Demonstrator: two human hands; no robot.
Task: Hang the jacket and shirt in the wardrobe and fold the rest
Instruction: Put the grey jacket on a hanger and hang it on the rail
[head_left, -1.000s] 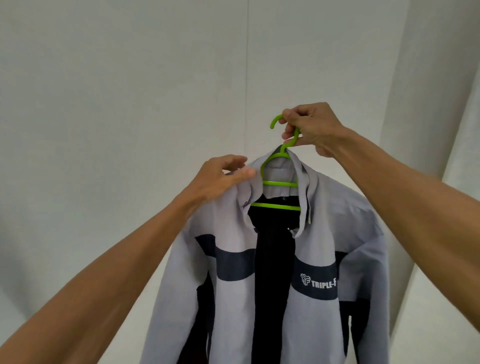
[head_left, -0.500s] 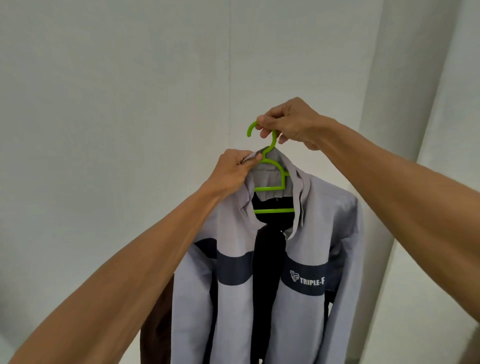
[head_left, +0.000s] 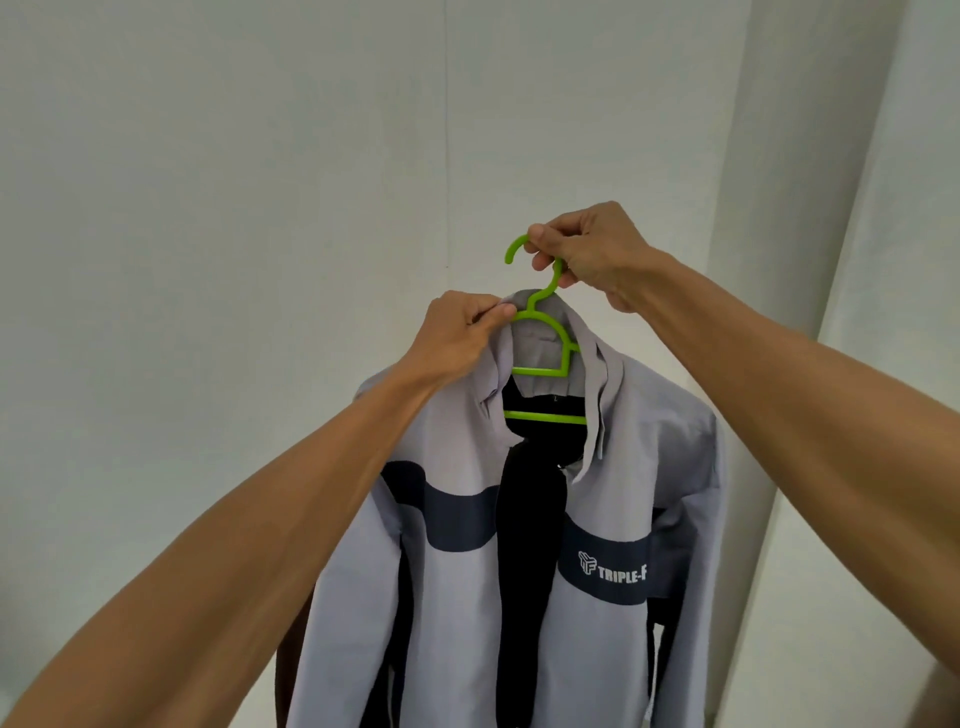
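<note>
While the grey jacket (head_left: 524, 519) is held up high against the pale wall (head_left: 208, 208), its shoulders are carried by a green hanger (head_left: 543, 332) threaded through the neck. The hook is pinched shut between the fingers of the right hand (head_left: 587, 254), so the whole weight is borne there and the hook is kept free for a rail. The collar is nipped closed in the left hand (head_left: 457, 332), likely so the fabric is seated squarely. No wardrobe rail is shown. The jacket's front is left open, dark lining exposed.
</note>
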